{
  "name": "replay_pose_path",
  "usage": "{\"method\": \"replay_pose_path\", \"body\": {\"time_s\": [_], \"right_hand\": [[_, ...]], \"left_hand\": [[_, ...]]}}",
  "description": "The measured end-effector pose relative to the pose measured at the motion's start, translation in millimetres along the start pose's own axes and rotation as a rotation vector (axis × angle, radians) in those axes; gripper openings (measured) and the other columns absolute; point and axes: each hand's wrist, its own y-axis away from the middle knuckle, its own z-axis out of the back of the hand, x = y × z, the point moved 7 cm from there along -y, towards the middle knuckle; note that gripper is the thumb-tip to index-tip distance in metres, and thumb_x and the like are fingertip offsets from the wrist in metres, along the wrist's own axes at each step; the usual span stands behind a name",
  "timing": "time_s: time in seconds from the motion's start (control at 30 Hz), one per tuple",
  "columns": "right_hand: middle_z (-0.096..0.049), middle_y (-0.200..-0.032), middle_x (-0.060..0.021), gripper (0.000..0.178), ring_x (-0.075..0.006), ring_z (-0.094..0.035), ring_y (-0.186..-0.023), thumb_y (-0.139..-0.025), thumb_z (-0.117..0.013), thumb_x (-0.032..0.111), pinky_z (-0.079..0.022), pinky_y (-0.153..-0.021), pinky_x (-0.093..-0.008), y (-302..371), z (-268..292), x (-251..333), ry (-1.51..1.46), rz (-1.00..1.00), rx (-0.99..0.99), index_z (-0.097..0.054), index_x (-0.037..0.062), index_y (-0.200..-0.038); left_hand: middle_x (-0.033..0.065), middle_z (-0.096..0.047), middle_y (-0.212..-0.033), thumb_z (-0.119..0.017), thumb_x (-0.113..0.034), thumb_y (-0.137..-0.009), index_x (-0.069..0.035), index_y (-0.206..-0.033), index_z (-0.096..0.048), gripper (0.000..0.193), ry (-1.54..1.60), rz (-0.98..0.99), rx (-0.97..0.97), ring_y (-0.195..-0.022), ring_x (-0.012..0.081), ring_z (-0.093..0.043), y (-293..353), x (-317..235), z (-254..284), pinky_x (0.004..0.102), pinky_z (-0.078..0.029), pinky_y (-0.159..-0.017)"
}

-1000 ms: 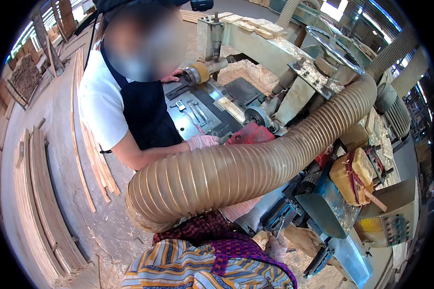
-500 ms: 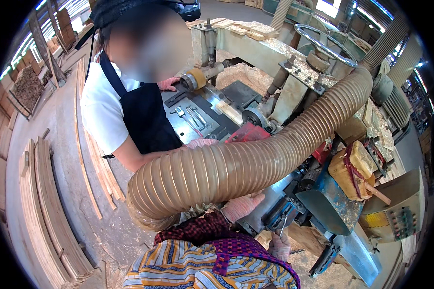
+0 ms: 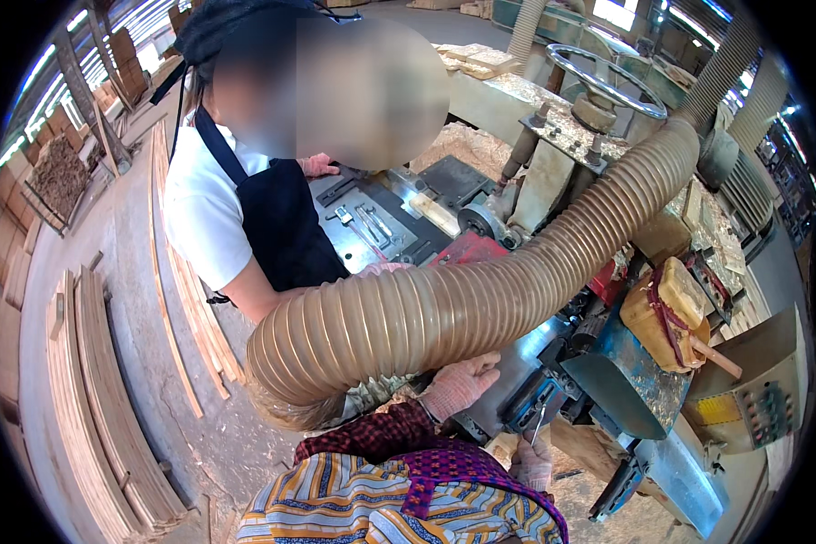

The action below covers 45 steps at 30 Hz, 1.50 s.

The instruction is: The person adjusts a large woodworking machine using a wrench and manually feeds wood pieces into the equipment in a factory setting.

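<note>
- Planks (image 3: 109,408) lie stacked on the floor.
- A co-worker (image 3: 276,213) in a dark apron stands across the hose (image 3: 462,317), near tools (image 3: 372,225) on a table.
- Left hand (image 3: 462,385), gloved, is below the hose, over the metal bed (image 3: 494,399); fingers partly bent, whether it grips anything cannot be told.
- Right hand (image 3: 532,461), gloved, is closed round a thin metal rod (image 3: 539,422), which slants up beside the blue fixture (image 3: 529,401).
- A yellow jug (image 3: 666,313) sits right of these, near a control box (image 3: 757,412).
</note>
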Motion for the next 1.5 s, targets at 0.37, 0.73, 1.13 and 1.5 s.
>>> {"method": "replay_pose_path", "body": {"time_s": [0.37, 0.73, 1.13, 1.5], "right_hand": [[-0.067, -0.087, -0.0008, 0.021, -0.0097, -0.057, -0.079, -0.091, -0.071, 0.019, -0.049, -0.071, -0.0274, 0.2, 1.2, 2.0, 0.170, 0.191, 0.044, -0.073, 0.0060, -0.107], [-0.058, -0.071, 0.0026, 0.021, -0.0068, -0.050, -0.059, -0.093, -0.070, 0.025, -0.040, -0.050, -0.0251, 2.0, 13.4, -2.2, 0.031, 0.178, -0.004, -0.069, 0.0083, -0.105], [-0.059, -0.070, 0.0000, 0.018, -0.0099, -0.051, -0.055, -0.093, -0.069, 0.022, -0.043, -0.047, -0.0280, -3.4, 19.8, 3.6, 0.281, 0.205, -0.010, -0.068, 0.0077, -0.104], [-0.055, -0.063, -0.0028, 0.037, -0.0120, -0.048, -0.047, -0.091, -0.065, 0.017, -0.038, -0.039, -0.0277, -9.4, 8.7, 5.5, 0.103, 0.072, 0.090, -0.061, 0.0020, -0.124]], "left_hand": [[0.0067, -0.065, -0.090, -0.070, -0.007, -0.082, -0.002, -0.104, -0.070, 0.022, 0.038, -0.263, -0.058, -0.079, 0.0142, -0.059, -5.8, -0.7, -7.4, 0.0292, -0.049, -0.075], [0.0036, -0.058, -0.086, -0.068, -0.003, -0.085, -0.001, -0.104, -0.067, 0.019, 0.023, -0.304, 0.135, -0.079, 0.0124, -0.053, -13.8, 1.0, -37.3, 0.0283, -0.046, -0.074], [0.0157, -0.071, -0.104, -0.072, -0.016, -0.085, -0.002, -0.107, -0.072, 0.026, -0.111, -0.205, 0.006, -0.099, 0.0284, -0.067, 0.8, 0.8, -31.6, 0.0371, -0.051, -0.090], [0.0125, -0.068, -0.107, -0.070, -0.024, -0.087, -0.008, -0.114, -0.068, 0.032, -0.451, -0.576, 0.071, -0.097, 0.0313, -0.066, 55.3, -154.7, 2.0, 0.0398, -0.054, -0.085]]}}
